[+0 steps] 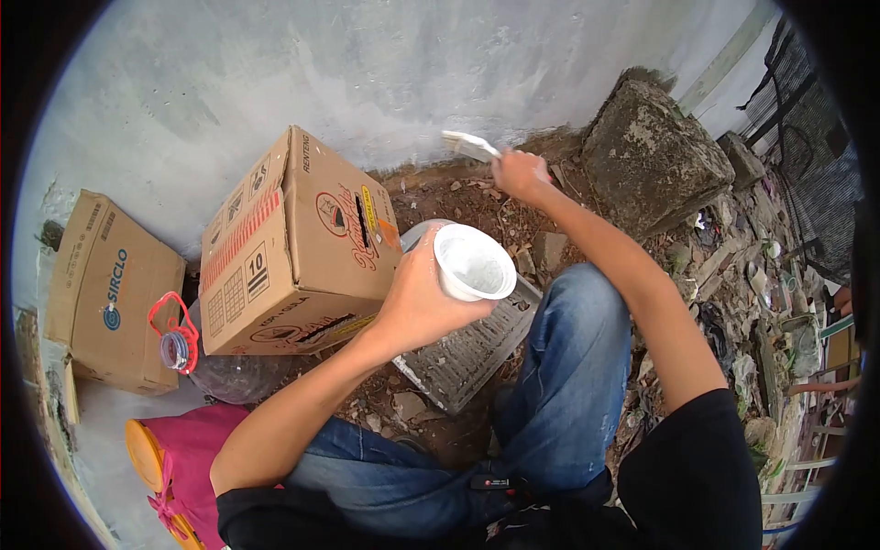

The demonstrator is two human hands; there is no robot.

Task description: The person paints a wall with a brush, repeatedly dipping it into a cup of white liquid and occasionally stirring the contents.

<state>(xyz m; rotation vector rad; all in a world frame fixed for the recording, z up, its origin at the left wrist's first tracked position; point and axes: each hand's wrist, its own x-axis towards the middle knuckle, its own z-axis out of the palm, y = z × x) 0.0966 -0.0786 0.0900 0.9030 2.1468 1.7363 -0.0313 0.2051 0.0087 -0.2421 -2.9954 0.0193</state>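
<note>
My left hand (426,298) is wrapped round a white plastic cup (475,263), tilted so its whitish, wet-looking inside shows. My right hand (522,174) grips a brush (471,145) by the handle, its pale bristles pointing left, close to the lower part of the painted wall (367,73). Whitish smears mark the fingers of both hands. Below the cup, a grey ridged slab (472,353) lies on the ground between my knees.
Left of my left hand stands a large carton (302,247), with a smaller carton (115,284) and a red-handled plastic bottle (179,348) beyond. A pink cloth bundle (197,449) is lower left. A big stone (655,151) and rubble (733,284) lie right.
</note>
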